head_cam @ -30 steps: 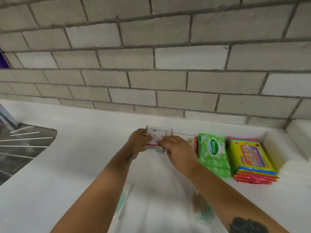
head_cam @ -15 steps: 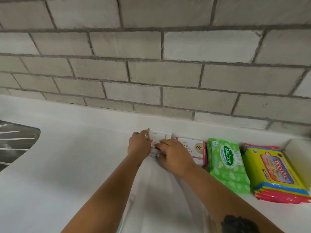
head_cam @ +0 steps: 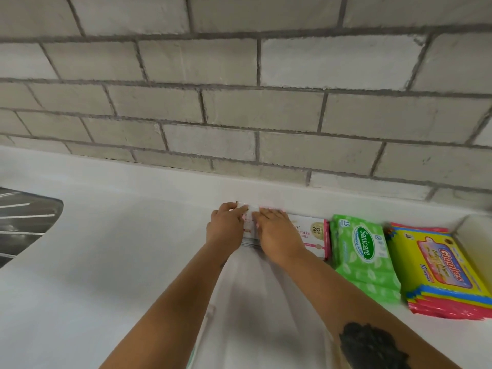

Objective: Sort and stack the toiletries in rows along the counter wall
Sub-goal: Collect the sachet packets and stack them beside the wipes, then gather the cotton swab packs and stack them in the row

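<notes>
A row of toiletries lies along the counter wall. My left hand [head_cam: 225, 227] and my right hand [head_cam: 275, 234] lie flat, fingers straight, on a stack of white and pink sachets [head_cam: 249, 233] pushed against the wall; most of it is hidden under them. To its right lies a second white and pink sachet stack [head_cam: 314, 234], partly under my right hand. Further right sit a stack of green Sanicare wipe packs [head_cam: 366, 258] and a stack of yellow Giggles wipe packs [head_cam: 442, 272].
A steel sink drainboard [head_cam: 25, 225] is at the left edge. The white counter [head_cam: 119, 262] meets a raised ledge below the grey brick wall [head_cam: 239, 102]. A raised white corner [head_cam: 476, 230] closes the row on the right. Clear packaging [head_cam: 206, 323] shows between my forearms.
The sachet stack that both hands held slightly raised now lies flat against the wall, with both hands flattened on top. The camera has tilted and moved closer.
</notes>
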Tool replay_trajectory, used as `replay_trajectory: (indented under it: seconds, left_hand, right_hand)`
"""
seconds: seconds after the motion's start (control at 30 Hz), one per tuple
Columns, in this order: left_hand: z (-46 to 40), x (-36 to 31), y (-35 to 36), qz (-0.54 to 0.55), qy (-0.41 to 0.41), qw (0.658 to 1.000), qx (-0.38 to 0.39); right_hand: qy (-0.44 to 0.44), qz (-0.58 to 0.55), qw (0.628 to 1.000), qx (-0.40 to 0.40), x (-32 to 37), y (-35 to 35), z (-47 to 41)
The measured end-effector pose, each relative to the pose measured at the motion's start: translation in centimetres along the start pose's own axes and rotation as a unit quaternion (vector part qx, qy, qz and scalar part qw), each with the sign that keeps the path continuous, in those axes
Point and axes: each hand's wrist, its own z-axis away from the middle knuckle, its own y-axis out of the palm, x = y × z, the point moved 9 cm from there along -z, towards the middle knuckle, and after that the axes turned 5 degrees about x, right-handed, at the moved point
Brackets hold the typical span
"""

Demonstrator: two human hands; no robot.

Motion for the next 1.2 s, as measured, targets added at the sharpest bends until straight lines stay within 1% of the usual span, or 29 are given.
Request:
replay_trajectory:
  seconds: [0.17, 0.43, 0.57, 0.67, 0.73, 0.87, 0.93, 1.0, 1.07, 1.2]
  left_hand:
    - [0.3, -0.2, -0.7, -0.009, -0.016, 1.000, -0.001]
    - [2.8, 1.9, -4.7, 0.060, -0.037, 0.997, -0.027]
    - [5.7, 3.7, -6.2, 0.069, -0.065, 0.995, -0.011]
    - [8.4, 5.0, -6.5, 0.039, -0.093, 0.995, 0.018]
    - [10.1, 6.0, -6.2, 0.017, -0.114, 0.992, 0.057]
    - [13.6, 8.0, -5.2, -0.008, -0.173, 0.975, 0.139]
    - [15.2, 8.6, -4.6, -0.047, -0.195, 0.966, 0.166]
    - [16.6, 8.9, -4.0, -0.117, -0.203, 0.953, 0.191]
    - [17.2, 9.3, -3.5, -0.161, -0.211, 0.946, 0.188]
    - [17.7, 9.6, -3.4, -0.155, -0.238, 0.943, 0.172]
  right_hand:
    - [0.011, 0.006, 1.000, 0.017, 0.2, -0.5, 0.2]
    - [0.020, -0.022, 1.000, 0.001, 1.1, -2.6, 2.3]
    - [0.014, -0.053, 0.998, -0.025, 1.7, -4.1, 4.7]
    - [0.017, -0.090, 0.994, -0.058, 1.8, -5.4, 7.0]
    - [0.020, -0.094, 0.992, -0.077, 1.8, -6.2, 8.7]
    - [0.029, -0.119, 0.986, -0.111, 1.3, -7.1, 11.8]
    - [0.039, -0.128, 0.984, -0.121, 0.9, -7.1, 13.0]
    - [0.049, -0.141, 0.981, -0.125, 0.4, -7.0, 14.0]
    - [0.058, -0.148, 0.978, -0.134, -0.1, -7.3, 15.1]
    - [0.082, -0.159, 0.971, -0.158, -1.6, -8.3, 17.2]
